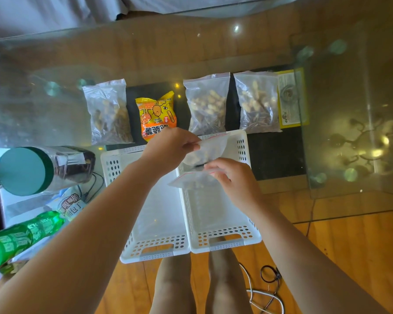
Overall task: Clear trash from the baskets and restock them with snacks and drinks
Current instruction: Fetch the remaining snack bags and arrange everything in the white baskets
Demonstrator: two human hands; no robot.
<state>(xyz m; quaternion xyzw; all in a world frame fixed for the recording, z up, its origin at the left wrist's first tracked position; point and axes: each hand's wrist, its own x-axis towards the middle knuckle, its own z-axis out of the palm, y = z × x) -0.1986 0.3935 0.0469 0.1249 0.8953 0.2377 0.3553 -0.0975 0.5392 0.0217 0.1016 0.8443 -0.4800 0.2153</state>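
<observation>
Glass surface [213, 51] over wood floor carries two white baskets [241, 240], and above the right one both hands, left hand [170, 147] and right hand [233, 177], pinch light, floppy zip bags of nuts [204, 152], best held by the sealed edge.

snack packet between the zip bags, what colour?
Orange snack packet with a yellow top and cartoon print, clearest in the head view.

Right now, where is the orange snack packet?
In the head view, the orange snack packet lies on the glass table, centre-left, between two clear nut bags, just beyond the left white basket.
</observation>
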